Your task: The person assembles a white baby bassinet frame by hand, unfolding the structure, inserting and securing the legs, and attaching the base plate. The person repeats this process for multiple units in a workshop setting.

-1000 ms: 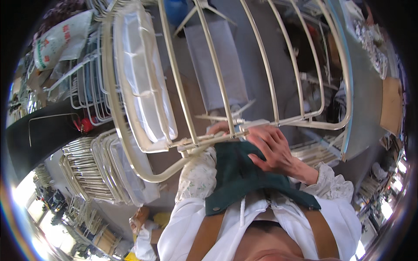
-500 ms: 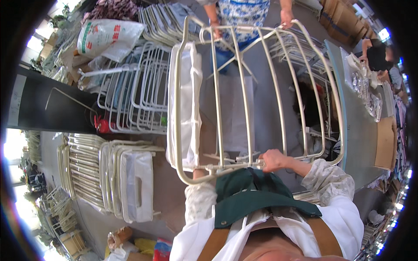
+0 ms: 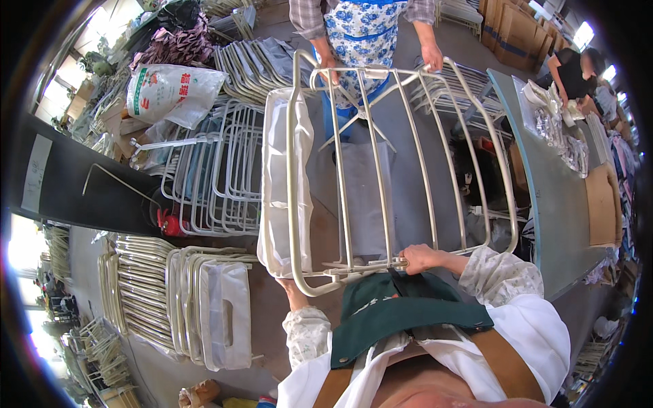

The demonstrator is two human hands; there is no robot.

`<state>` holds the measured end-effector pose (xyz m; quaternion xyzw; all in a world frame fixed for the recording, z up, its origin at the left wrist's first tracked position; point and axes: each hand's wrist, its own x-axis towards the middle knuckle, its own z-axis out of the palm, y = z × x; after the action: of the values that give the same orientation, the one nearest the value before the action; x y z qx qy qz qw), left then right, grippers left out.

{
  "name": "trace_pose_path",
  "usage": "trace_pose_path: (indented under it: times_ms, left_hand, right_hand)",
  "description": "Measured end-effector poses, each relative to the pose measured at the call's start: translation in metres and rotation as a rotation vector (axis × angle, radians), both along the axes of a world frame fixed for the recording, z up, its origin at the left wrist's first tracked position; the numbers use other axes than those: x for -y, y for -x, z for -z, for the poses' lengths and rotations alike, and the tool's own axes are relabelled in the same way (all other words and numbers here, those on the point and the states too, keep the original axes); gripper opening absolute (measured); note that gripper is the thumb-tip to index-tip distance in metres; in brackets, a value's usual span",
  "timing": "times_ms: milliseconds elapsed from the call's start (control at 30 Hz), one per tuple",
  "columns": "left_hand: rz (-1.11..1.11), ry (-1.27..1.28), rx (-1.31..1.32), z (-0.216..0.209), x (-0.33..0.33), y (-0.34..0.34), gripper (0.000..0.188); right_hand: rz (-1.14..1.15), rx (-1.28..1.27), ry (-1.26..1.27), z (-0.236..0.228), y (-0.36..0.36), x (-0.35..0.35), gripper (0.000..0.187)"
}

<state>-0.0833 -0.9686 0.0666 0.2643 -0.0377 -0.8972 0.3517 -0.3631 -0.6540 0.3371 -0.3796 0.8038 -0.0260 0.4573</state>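
A cream metal tube frame (image 3: 385,197) with several crossbars stretches between me and a person opposite. A white fabric panel (image 3: 277,183) runs along its left side. My right hand (image 3: 422,258) is closed round the near end rail, around the middle. My left hand (image 3: 291,288) is at the near left corner, beneath the fabric panel; its fingers are hidden behind the panel and tube. At the far end, the other person's two hands (image 3: 430,57) hold the frame, near some crossed legs.
Stacked cream frames (image 3: 146,285) stand at left, one fronted by a white panel (image 3: 226,316). White tube frames (image 3: 218,173) lean beyond them, near a red extinguisher (image 3: 170,221). A grey-green table (image 3: 561,204) runs along the right. Another person (image 3: 578,75) is at its far end.
My left hand has shifted left along the near corner and shows more at the wrist. The frame has turned a little, and the whole view has shifted slightly. My right hand keeps its hold.
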Motion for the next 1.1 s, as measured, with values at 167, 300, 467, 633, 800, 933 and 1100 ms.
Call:
trace_pose_path:
  times_ms: [167,300,467,633,800,933,1100]
  left_hand:
    - [0.069,0.008,0.123,-0.002,0.016,-0.003,0.054]
    - [0.478,0.404,0.623,-0.047,0.028,0.048,0.058]
    - [0.763,0.645,1.468,-0.003,0.032,0.139,0.093]
    - [0.895,0.537,0.710,0.062,0.066,0.094,0.079]
    - [0.685,0.175,0.273,-0.031,0.003,0.109,0.049]
    - [0.607,0.489,0.113,-0.157,0.023,0.060,0.078]
    - [0.623,0.806,0.294,-0.264,-0.016,0.055,0.115]
  right_hand:
    - [-0.138,-0.094,-0.079,-0.007,-0.002,0.013,0.030]
    - [-0.054,-0.111,-0.084,-0.026,-0.006,0.015,0.031]
    - [-0.043,-0.166,-0.046,-0.034,-0.015,0.003,0.031]
    - [-0.111,-0.201,-0.018,-0.067,-0.009,0.022,0.031]
    - [-0.038,-0.201,-0.163,-0.073,0.006,-0.014,0.033]
    - [-0.063,-0.269,-0.087,-0.054,0.018,-0.024,0.034]
    - [-0.045,-0.265,-0.106,-0.031,0.023,-0.013,0.031]
